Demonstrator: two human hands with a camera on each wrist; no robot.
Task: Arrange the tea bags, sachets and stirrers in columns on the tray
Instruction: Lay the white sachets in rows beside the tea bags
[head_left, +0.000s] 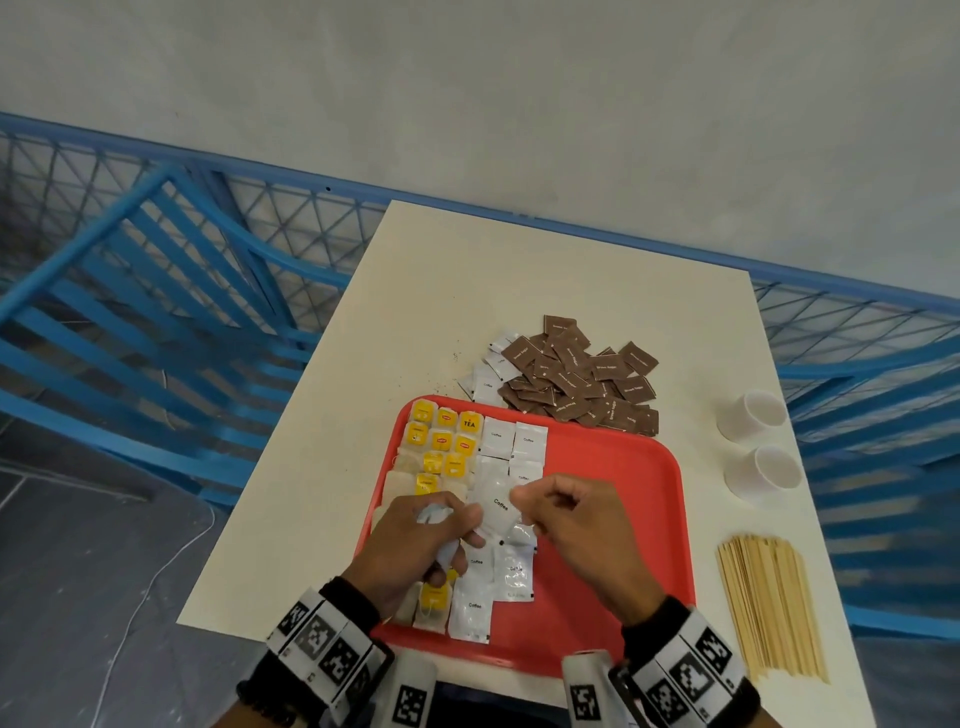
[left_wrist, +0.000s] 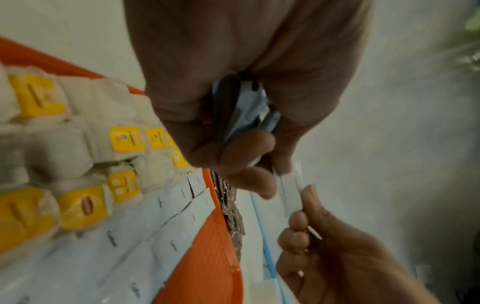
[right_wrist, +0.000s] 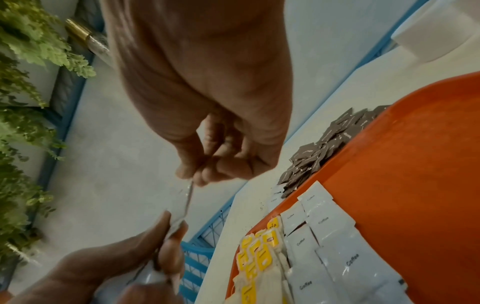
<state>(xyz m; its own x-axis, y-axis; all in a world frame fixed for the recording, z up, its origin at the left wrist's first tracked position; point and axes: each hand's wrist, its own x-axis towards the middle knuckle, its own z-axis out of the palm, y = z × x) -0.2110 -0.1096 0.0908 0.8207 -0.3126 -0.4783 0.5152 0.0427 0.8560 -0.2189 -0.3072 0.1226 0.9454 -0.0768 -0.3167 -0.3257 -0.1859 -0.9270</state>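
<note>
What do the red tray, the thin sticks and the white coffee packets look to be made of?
Red tray: probably moulded plastic, finely textured, rounded rim.
Sticks: pale, matte, flat strips, likely wood.
Coffee packets: glossy white film with glints and crinkles, plastic or foil laminate; I cannot tell which.

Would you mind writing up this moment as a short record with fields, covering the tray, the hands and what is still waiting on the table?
tray: red, on the white table
on tray: tea bags at left, white coffee sachets beside them
left hand: grips a bunch of white sachets
right hand: pinches one coffee sachet, which the left hand also holds
off tray: brown sachets piled behind the tray, stirrers at right
also: two white cups
</note>
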